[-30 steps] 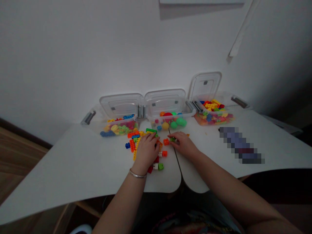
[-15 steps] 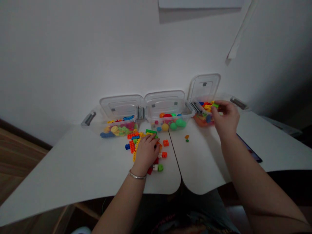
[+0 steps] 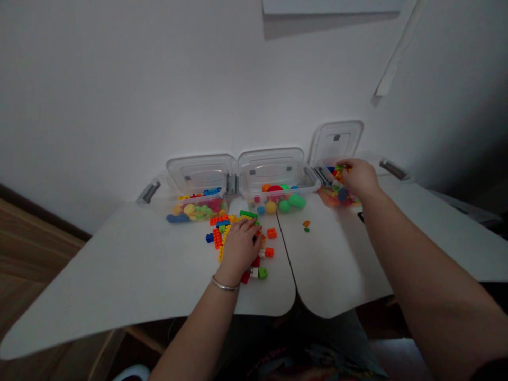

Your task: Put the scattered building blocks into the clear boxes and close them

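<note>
Hands well apart. Left hand (image 3: 239, 247) lies palm down on the loose plastic bricks (image 3: 216, 238), at 6 o'clock from the middle bin (image 3: 270, 169). Fingertips reach a green brick (image 3: 248, 214) at the top of the pile. Can't tell if it grips anything. Metal bangle (image 3: 224, 286) on that wrist.

Right hand (image 3: 359, 179) is out at 2 o'clock, fingers (image 3: 344, 165) curled over the right bin (image 3: 335, 140), among mixed bricks (image 3: 342, 194). Can't tell if a piece is pinched; the hand hides too much.

Pile spreads across the seam of the white worktop (image 3: 119, 270), mostly on the left panel, in orange, yellow, blue, red and green. Orange brick (image 3: 271, 233) sits at its 3 o'clock, apart from the main cluster. Small orange and green pieces (image 3: 306, 226) sit further out at 3 o'clock, on the right panel.

Three clear bins along the wall side, lids up. Left bin (image 3: 200, 172) holds mixed coloured pieces. Middle bin holds balls, red (image 3: 274, 189), green (image 3: 296, 200) and yellow (image 3: 271, 207).
</note>
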Demonstrator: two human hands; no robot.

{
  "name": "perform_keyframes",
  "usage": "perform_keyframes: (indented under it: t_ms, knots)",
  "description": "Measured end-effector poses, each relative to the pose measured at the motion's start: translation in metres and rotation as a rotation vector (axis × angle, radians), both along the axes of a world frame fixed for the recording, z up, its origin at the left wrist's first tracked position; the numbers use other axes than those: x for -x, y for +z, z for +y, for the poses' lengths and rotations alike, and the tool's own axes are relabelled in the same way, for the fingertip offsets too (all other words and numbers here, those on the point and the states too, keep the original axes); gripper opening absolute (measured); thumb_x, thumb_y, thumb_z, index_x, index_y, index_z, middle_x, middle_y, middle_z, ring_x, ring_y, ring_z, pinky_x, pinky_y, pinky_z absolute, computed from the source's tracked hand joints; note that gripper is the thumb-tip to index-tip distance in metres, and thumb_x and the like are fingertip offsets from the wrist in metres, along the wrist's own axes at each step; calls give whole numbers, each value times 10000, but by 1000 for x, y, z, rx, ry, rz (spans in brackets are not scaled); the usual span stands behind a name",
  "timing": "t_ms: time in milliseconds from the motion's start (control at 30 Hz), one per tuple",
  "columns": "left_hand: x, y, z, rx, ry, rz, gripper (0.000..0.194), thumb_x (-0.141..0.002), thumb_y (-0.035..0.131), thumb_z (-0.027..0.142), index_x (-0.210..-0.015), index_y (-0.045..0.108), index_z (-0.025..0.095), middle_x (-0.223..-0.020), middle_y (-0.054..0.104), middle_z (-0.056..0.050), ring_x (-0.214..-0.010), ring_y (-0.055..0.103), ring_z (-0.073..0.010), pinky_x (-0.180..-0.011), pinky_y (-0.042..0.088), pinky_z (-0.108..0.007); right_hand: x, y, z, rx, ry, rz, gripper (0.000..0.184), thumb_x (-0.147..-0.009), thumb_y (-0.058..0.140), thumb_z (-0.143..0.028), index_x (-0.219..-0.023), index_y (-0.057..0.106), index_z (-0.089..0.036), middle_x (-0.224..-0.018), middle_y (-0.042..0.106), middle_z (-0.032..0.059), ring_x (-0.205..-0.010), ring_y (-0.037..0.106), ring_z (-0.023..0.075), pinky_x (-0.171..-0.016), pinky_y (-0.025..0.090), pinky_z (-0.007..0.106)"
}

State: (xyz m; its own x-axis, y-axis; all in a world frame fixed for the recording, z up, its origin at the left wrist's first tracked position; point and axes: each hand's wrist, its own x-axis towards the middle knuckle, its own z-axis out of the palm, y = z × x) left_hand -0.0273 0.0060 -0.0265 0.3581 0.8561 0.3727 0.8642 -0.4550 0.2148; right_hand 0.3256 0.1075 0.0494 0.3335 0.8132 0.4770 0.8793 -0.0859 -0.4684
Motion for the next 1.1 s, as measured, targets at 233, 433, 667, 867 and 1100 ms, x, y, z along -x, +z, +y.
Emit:
perform_keyframes:
  t_ms: [233,433,667,867,1100]
  knots:
    - [-1,0,-1,-20,33,7,394,-871,545,241,-1247,631,158,-1342,601,-110,-1239,529,-277,-1102,401,-460,4,-5,-7,-171,30,7,341,-761,484,-184,-1009,713,-136,-967,714,131,-904,639,247,-877,482,415]
    - [-4,-2,-2,-20,161,42,453,-866,524,281,-1291,587,138,-1370,578,-128,-1284,495,-319,-1123,348,-522,50,-9,-49,-523,173,107,257,-873,447,-253,-975,677,-200,-993,694,87,-914,636,214,-844,511,392]
    - [-3,0,-1,19,121,74,438,-892,495,297,-1281,607,127,-1374,578,-119,-1290,487,-309,-1130,347,-504,133,-56,-95,-53,960,35,222,-838,580,-202,-1024,692,-247,-1053,708,53,-1001,640,205,-899,520,394]
    - [-2,1,-3,18,61,66,393,-914,485,298,-1257,631,172,-1357,595,-96,-1278,505,-289,-1128,357,-507,158,-94,-97,71,912,-78,255,-816,583,-102,-1016,694,-215,-1139,667,95,-1042,614,228,-949,497,444]
    - [-2,3,-4,29,57,55,371,-912,513,284,-1244,645,186,-1358,596,-86,-1281,502,-290,-1130,357,-520,149,-103,-91,32,822,-79,218,-842,556,-87,-987,686,-183,-1094,661,116,-1022,599,233,-934,496,441]
